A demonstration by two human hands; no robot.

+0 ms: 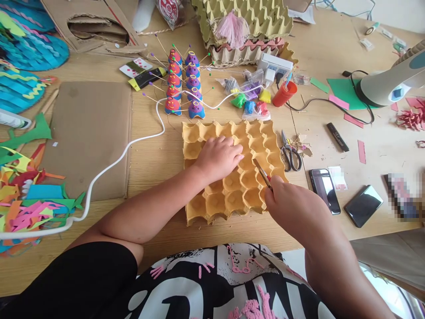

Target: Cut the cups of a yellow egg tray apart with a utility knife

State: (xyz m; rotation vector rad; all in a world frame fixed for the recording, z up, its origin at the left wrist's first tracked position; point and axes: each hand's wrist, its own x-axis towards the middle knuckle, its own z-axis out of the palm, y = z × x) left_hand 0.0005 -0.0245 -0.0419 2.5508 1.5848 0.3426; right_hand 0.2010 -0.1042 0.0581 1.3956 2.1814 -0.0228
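Note:
A yellow-brown cardboard egg tray lies on the table in front of me, its cups facing up. My left hand rests on the tray's middle, palm down, fingers spread over the cups and holding nothing. In my closed right hand is a craft knife, its thin blade pointing up and left over the right part of the tray. Most of the knife's handle is hidden by my fingers. Close by the tray's right edge lie black-handled scissors.
Painted egg-cup figures with pins stand behind the tray. A white cable crosses the left side, over a cardboard sheet. Stacked egg trays, an orange cup, a phone and paper scraps surround the work.

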